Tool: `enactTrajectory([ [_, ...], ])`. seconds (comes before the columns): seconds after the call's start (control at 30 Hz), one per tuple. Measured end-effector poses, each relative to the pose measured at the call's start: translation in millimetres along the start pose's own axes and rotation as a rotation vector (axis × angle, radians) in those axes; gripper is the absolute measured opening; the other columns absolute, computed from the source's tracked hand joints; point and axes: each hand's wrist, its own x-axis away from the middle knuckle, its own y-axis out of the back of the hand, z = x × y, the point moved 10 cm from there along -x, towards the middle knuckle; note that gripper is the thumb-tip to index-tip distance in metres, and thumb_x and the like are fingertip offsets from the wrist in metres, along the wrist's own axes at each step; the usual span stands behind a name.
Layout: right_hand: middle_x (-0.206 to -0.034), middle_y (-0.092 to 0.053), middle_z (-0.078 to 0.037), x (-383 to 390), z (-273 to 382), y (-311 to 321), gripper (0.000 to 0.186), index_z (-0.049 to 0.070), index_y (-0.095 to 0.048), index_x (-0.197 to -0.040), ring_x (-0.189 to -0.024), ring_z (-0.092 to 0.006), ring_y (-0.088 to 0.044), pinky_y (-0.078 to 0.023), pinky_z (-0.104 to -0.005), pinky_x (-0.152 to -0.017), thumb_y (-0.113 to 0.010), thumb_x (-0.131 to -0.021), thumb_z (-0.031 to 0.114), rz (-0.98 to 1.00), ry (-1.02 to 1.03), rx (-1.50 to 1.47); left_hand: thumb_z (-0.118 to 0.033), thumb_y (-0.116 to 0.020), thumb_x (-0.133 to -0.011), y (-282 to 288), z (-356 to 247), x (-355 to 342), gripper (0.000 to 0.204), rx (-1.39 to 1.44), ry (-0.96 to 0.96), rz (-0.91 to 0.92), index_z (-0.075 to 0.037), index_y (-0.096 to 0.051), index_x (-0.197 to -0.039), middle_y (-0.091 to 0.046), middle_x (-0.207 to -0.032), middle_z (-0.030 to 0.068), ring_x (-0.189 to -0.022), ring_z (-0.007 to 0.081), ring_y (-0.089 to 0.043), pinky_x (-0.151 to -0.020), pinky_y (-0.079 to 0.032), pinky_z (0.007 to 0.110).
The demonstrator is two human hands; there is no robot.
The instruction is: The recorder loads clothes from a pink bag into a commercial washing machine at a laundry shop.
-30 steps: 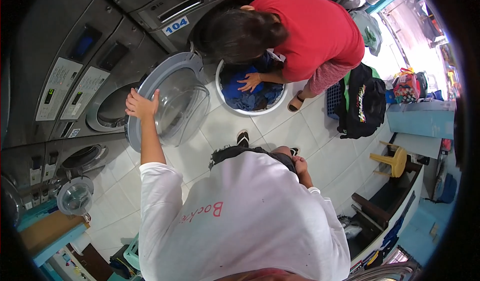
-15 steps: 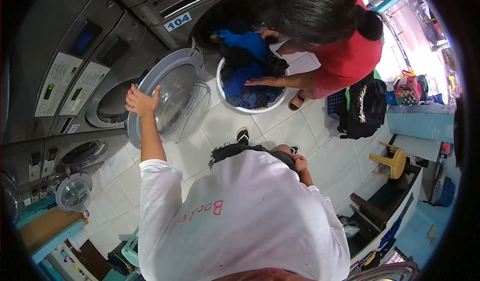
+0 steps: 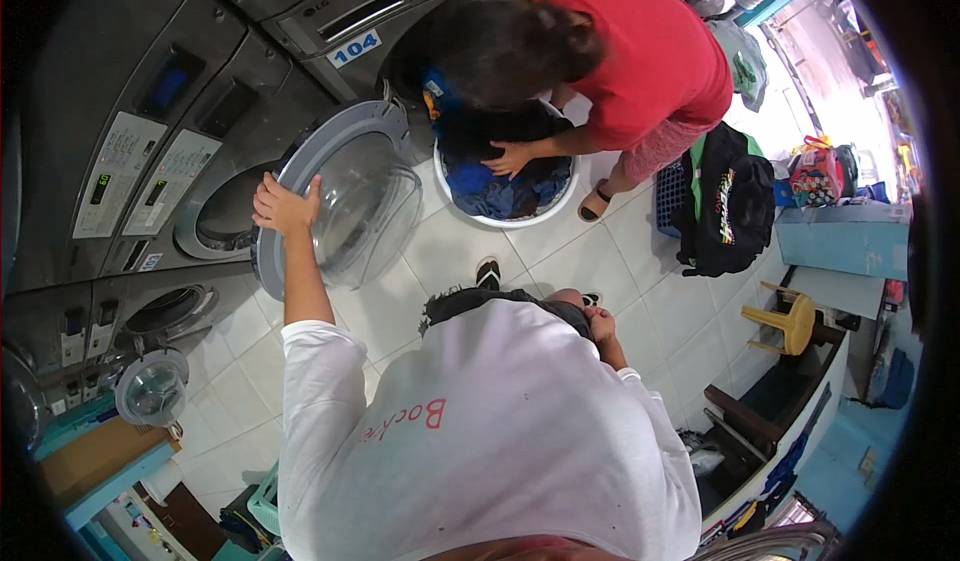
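Holding the round, grey-rimmed clear door [image 3: 350, 206] open near the round white tub [image 3: 512, 224] seems my step. Left hand [image 3: 287, 207] grasps the door's rim; right hand [image 3: 600, 325], I cannot tell. Next calls for steadiness.

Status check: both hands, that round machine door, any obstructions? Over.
Left hand gripping rim of open front-loader door. Right hand by the shorts, grip unclear. Co-worker bent over white laundry tub, head hiding the opening.
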Motion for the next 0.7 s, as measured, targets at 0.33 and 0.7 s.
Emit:
enactTrajectory([
  [0.33,-0.073,-0.054,-0.005,6,4,-4,0.011,-0.001,-0.049,-0.078,-0.066,-0.012,-0.051,-0.042,-0.0214,-0.062,-0.053,-0.072,0.007,0.027,-0.03,-0.031,-0.062,-0.051,-0.055,1,0,1,0.091,-0.01,0.001,0.0,-0.007,-0.019,-0.12,-0.024,-0.119,0.0121,-0.111,0.0278,-0.017,-0.088,-0.01,0.051],
  [0.7,-0.072,-0.055,-0.005,9,3,-4,0.011,-0.001,-0.05,-0.078,-0.066,-0.012,-0.051,-0.042,-0.0213,-0.062,-0.054,-0.071,0.006,0.011,-0.045,-0.025,-0.062,-0.051,-0.055,2,1,1,0.09,-0.016,0.003,0.005,-0.008,-0.019,-0.12,-0.024,-0.119,0.0119,-0.112,0.0272,-0.017,-0.087,-0.011,0.051],
])
